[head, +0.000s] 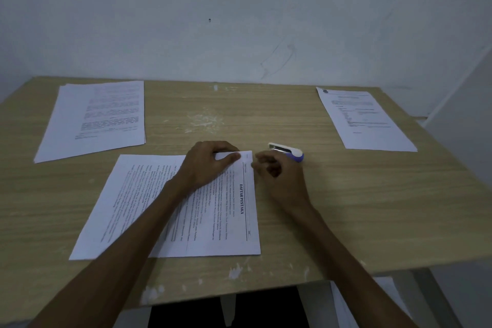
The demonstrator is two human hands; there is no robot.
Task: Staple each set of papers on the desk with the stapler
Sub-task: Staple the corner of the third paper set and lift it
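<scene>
The middle set of papers, headed "DAFTAR PUSTAKA", lies sideways on the desk in front of me. My left hand pinches its far right corner, with the thumb on top and the fingers over the far edge. My right hand rests just right of that corner with loosely curled fingers and nothing seen inside them. A white and purple stapler lies on the desk right behind its knuckles, jaw pointing left. Whether they touch I cannot tell. A second set lies far left and a third far right.
The wooden desk stands against a pale wall, with white scuff marks at its middle and along the front edge. Its right edge runs diagonally close to the third set. More white sheets show below the desk at the lower right.
</scene>
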